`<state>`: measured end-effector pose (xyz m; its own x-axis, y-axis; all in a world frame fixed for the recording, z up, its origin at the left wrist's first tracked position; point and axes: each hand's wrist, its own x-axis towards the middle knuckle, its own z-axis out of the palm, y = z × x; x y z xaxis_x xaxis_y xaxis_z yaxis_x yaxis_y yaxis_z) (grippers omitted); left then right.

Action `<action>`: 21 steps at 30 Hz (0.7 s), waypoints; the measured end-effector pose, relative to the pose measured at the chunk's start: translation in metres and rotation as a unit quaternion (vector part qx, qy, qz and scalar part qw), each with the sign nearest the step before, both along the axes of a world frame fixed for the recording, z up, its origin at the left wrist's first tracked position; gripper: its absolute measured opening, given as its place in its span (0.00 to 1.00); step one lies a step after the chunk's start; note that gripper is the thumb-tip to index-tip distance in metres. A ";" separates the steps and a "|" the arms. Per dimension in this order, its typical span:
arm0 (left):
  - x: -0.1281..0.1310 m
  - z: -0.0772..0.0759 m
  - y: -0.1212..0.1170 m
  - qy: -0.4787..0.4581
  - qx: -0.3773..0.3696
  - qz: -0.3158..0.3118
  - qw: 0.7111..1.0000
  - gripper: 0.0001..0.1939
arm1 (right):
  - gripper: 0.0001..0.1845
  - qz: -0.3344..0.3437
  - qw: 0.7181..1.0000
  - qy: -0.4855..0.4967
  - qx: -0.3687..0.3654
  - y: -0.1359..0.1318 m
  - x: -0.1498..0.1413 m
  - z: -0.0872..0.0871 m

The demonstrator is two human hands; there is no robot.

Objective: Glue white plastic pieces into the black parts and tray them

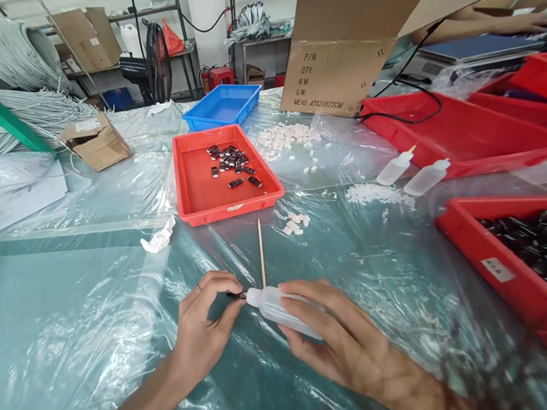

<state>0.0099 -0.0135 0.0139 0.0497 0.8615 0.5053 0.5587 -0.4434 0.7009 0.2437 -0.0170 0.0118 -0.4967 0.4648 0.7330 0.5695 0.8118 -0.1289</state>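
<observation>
Now bottle nozzle meets small part; table edge near.

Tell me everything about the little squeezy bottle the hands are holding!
The squeeze bottle looks like soft, cloudy white plastic. It lies on its side over the plastic-covered table, nozzle pointing left. The right hand wraps its body from above. The left hand pinches a small dark part right at the nozzle tip. A thin wooden stick lies just behind it. How full it is cannot be told.
</observation>
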 end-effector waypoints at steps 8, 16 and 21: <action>0.001 -0.005 -0.002 0.028 0.013 0.005 0.999 0.07 | 0.33 0.028 0.995 0.048 -0.080 -0.001 -0.002 0.010; 0.002 -0.006 -0.003 0.031 0.029 -0.004 0.999 0.08 | 0.21 0.070 0.933 0.197 -0.293 0.009 -0.002 0.008; 0.002 -0.009 0.000 0.011 0.017 0.008 1.000 0.04 | 0.13 0.144 0.712 0.392 -0.565 0.035 0.008 0.003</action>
<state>0.0120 -0.0139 0.0052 0.0475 0.8447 0.5332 0.5816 -0.4574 0.6728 0.2519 0.0181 0.0153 -0.3349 0.9391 0.0770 -0.2052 0.0071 -0.9787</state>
